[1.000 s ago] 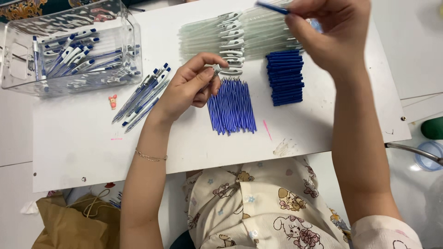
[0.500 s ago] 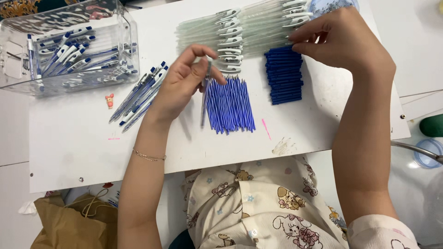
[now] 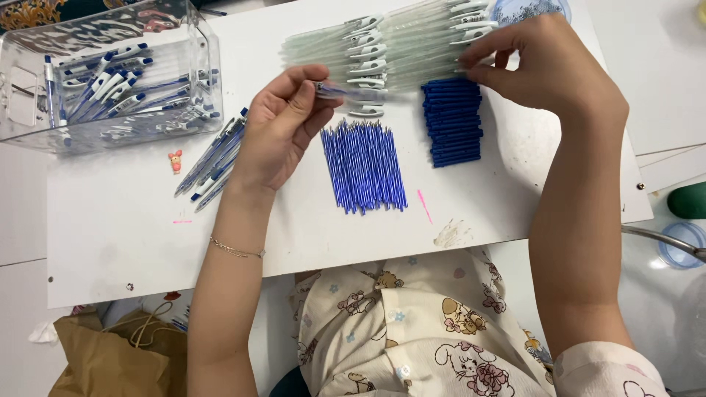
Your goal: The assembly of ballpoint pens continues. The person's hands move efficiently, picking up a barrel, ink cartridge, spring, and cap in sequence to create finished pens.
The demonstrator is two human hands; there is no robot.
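Brown paper bag (image 3: 103,360) sits lower left, below the table.

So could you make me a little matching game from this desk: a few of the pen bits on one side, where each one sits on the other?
Things:
1. Blue refills
2. Dark blue caps
3. Clear barrels
4. Finished pens

Places:
A. In the clear plastic box, far left
B. Fanned out in the middle of the white board
C. In a row along the far edge
D. Stacked under the right hand

Pairs: 1-B, 2-D, 3-C, 4-A
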